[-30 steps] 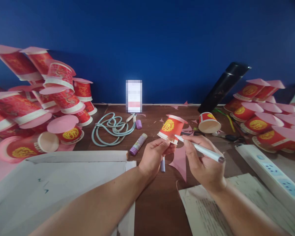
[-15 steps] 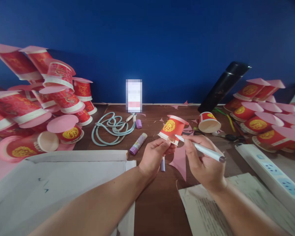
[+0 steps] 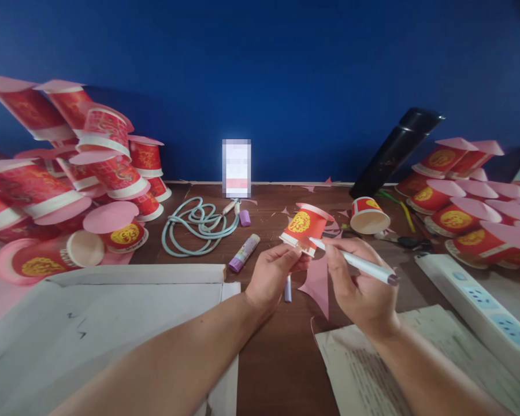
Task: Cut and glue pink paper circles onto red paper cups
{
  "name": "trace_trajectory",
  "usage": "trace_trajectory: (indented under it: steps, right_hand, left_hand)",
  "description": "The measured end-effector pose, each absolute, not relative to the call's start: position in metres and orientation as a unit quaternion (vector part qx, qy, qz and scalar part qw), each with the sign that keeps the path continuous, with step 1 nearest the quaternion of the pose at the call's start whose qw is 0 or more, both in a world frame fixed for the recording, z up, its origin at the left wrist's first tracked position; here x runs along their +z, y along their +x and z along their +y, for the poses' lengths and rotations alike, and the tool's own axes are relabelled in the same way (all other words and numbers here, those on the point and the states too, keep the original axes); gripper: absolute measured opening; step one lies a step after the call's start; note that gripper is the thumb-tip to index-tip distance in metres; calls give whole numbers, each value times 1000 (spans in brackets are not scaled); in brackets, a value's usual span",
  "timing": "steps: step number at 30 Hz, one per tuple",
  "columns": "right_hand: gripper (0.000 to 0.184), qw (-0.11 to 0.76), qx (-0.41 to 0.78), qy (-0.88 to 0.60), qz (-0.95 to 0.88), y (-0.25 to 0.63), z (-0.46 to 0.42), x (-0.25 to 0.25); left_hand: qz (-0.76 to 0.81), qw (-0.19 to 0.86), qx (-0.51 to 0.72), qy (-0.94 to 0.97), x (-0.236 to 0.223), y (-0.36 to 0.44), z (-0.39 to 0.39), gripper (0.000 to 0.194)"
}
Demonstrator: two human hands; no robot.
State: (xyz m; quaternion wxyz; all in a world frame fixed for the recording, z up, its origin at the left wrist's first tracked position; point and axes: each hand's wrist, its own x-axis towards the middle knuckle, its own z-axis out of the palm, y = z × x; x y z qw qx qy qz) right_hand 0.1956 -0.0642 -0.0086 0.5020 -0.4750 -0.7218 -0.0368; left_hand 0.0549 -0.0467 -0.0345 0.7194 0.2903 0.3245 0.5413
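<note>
My left hand (image 3: 272, 274) is closed on the white base of a small red paper cup (image 3: 302, 227) with a gold emblem, holding it tilted above the brown table (image 3: 277, 352). My right hand (image 3: 359, 286) grips a white pen (image 3: 359, 265); its tip touches the cup's base edge. Under my hands lie a pink paper scrap (image 3: 319, 284) and a small pale pen cap (image 3: 288, 288).
Stacks of red cups with pink lids sit at the left (image 3: 65, 173) and right (image 3: 463, 208). An open red cup (image 3: 368, 215), a black flask (image 3: 394, 151), a coiled cord (image 3: 199, 224), a purple glue stick (image 3: 244, 253), a power strip (image 3: 476, 300) and papers (image 3: 112, 323) surround my hands.
</note>
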Motion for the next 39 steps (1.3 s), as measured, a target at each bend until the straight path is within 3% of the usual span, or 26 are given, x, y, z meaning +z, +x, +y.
trace_trajectory:
  steps: [39]
  right_hand:
    - [9, 490, -14, -491, -721, 197, -66, -10]
  left_hand:
    - [321, 719, 555, 268, -33, 55, -45, 21]
